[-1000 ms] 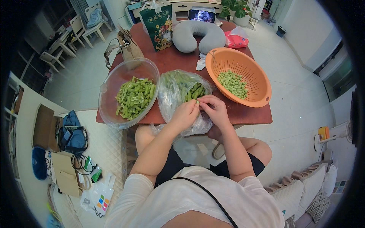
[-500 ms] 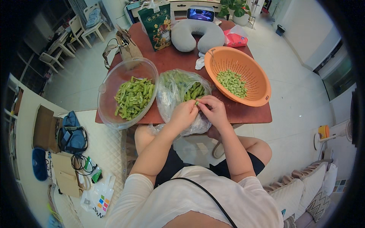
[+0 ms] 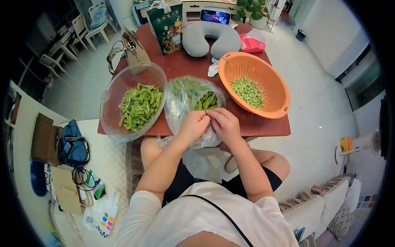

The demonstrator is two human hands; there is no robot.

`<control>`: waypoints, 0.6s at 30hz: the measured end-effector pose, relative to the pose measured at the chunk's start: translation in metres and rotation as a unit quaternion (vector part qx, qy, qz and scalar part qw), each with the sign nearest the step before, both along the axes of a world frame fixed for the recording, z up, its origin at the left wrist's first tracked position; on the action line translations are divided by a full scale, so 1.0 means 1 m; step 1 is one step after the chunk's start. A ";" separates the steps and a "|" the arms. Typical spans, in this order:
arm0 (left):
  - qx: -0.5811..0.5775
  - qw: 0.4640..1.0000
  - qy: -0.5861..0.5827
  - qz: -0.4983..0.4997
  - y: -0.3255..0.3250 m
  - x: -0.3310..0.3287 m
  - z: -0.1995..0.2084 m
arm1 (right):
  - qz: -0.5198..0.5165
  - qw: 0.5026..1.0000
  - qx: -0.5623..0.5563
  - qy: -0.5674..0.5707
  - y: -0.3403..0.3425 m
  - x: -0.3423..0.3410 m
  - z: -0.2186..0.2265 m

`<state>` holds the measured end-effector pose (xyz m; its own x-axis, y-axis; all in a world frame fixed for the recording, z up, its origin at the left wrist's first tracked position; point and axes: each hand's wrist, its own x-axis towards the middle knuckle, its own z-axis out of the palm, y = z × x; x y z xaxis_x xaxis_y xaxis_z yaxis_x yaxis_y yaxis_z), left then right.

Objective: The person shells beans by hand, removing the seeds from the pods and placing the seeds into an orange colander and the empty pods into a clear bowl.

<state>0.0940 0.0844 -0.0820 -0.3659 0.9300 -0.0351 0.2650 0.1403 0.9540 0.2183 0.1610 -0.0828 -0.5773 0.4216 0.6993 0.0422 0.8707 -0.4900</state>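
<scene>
Over the near side of a clear plastic bag (image 3: pixel 176 108) of whole green edamame pods (image 3: pixel 207 101), my left hand (image 3: pixel 195 124) and my right hand (image 3: pixel 224 123) meet at the fingertips. Both are closed in a pinch around an edamame pod that the fingers now mostly hide. To the left of the bag, a large clear plastic bowl (image 3: pixel 108 108) holds a heap of green pods and shells (image 3: pixel 142 108). An orange colander (image 3: pixel 272 88) stands to the right, with light green shelled beans (image 3: pixel 247 91) at its bottom.
Behind the bowls on the red-brown table (image 3: pixel 269 128) are a beige handbag (image 3: pixel 135 51), a green gift bag (image 3: pixel 166 31), a grey neck pillow (image 3: pixel 196 40), a phone (image 3: pixel 214 17) showing video and a red tissue pack (image 3: pixel 252 43). My knees sit against the table's near edge.
The fingertips have turned and drawn closer, so the green bit that showed between them is now hidden. The whole view has shifted slightly; bowl, bag and colander stay in place.
</scene>
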 end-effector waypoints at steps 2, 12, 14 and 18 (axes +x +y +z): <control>-0.003 0.999 -0.034 0.003 -0.001 0.003 0.004 | 0.001 1.000 -0.006 0.005 0.002 0.001 -0.002; 0.044 0.997 0.070 0.002 0.000 0.001 -0.004 | -0.008 0.998 -0.055 0.016 0.001 -0.001 0.000; 0.029 1.000 0.000 -0.003 -0.001 0.003 0.003 | -0.005 0.998 -0.059 0.021 0.001 -0.001 -0.001; 0.031 0.999 -0.006 -0.005 -0.001 0.002 0.002 | -0.006 0.997 -0.060 0.040 0.002 -0.001 -0.002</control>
